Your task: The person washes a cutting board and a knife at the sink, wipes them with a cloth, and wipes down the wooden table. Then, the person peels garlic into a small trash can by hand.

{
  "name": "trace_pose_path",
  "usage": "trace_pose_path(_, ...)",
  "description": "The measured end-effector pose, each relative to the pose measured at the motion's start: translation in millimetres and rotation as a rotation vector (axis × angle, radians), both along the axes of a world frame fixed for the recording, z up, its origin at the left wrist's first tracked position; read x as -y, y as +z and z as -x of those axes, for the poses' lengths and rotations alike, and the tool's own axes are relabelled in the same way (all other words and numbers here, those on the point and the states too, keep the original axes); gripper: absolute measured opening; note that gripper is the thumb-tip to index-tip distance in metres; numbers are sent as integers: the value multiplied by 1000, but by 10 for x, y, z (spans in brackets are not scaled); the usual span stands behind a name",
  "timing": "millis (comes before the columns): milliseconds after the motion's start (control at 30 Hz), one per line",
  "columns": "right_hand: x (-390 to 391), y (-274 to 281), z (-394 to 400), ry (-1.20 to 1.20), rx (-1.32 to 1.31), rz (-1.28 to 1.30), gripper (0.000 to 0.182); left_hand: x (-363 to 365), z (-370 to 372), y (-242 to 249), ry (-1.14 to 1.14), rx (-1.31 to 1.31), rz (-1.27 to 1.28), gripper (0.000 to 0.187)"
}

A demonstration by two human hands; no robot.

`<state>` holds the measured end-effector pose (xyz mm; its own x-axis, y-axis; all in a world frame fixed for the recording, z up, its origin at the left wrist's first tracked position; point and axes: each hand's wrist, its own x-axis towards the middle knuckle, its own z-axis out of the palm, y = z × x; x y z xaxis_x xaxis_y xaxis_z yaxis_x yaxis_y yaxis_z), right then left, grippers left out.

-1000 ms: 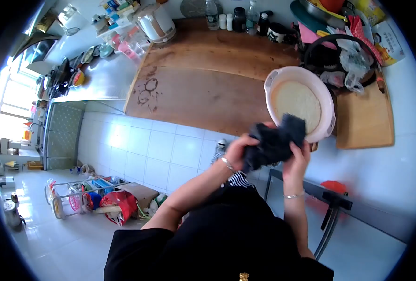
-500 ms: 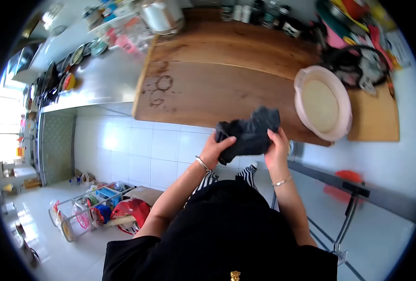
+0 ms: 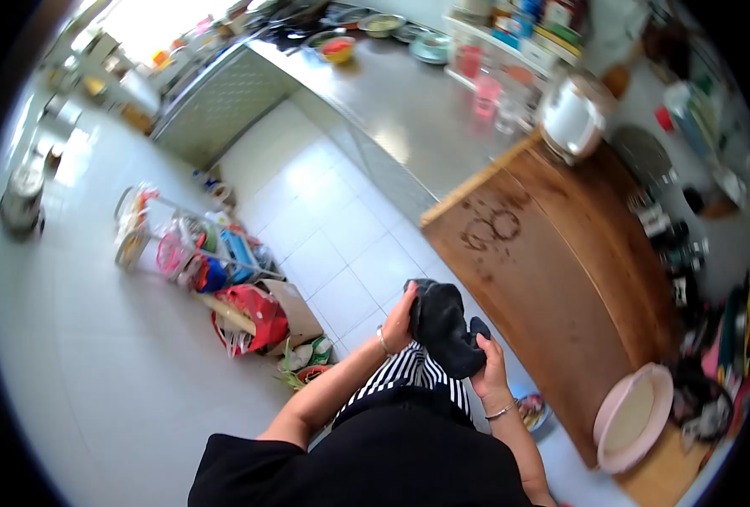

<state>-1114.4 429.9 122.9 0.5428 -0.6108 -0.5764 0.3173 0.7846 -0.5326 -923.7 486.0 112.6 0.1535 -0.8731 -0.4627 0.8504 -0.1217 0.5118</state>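
A dark grey cloth point(image 3: 444, 328), bunched and folded, is held between my two hands in front of my body. My left hand point(image 3: 401, 318) grips its left edge, fingers closed, with part of the hand hidden behind the fabric. On the lower right side, my right hand point(image 3: 491, 365) pinches the cloth, and a small flap sticks up beside the thumb. Both hands are above the floor, to the left of the wooden table point(image 3: 544, 279).
A pink basin point(image 3: 658, 406) stands on the table's near right end. A kettle point(image 3: 573, 114) sits at the far corner by the metal counter point(image 3: 392, 110). On the floor at left are a loaded rack point(image 3: 193, 245) and a red bag point(image 3: 261, 314).
My view has turned left, so the table now slants at the right and more floor shows. The cloth stays in both hands but is bunched differently and hangs lower.
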Motion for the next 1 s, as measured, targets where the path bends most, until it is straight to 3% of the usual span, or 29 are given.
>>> trace_pose_path(133, 288, 88, -879, 304, 55, 47, 31, -412, -454, 318, 263, -22, 71, 59)
trace_pose_path(333, 174, 303, -2348, 651, 198, 148, 29, -1003, -1410, 149, 462, -19, 180, 57)
trace_pose_path(400, 31, 197, -2858, 721, 224, 148, 28, -1081, -1794, 49, 495, 232, 186, 61)
trace_pose_path(467, -132, 178, -3406, 780, 237, 119, 32, -1131, -2230, -45, 546, 233, 133, 60)
trace_pose_path(567, -308, 155, -4232, 789, 188, 162, 33, -1115, -2995, 60, 578, 309, 42, 50)
trace_pose_path(767, -153, 472, -5765, 861, 281, 219, 34, -1045, -4567, 371, 649, 327, 119, 43)
trace_pose_path(1000, 276, 393, -7271, 731, 319, 218, 31, -399, -5984, 507, 704, 255, 138, 41)
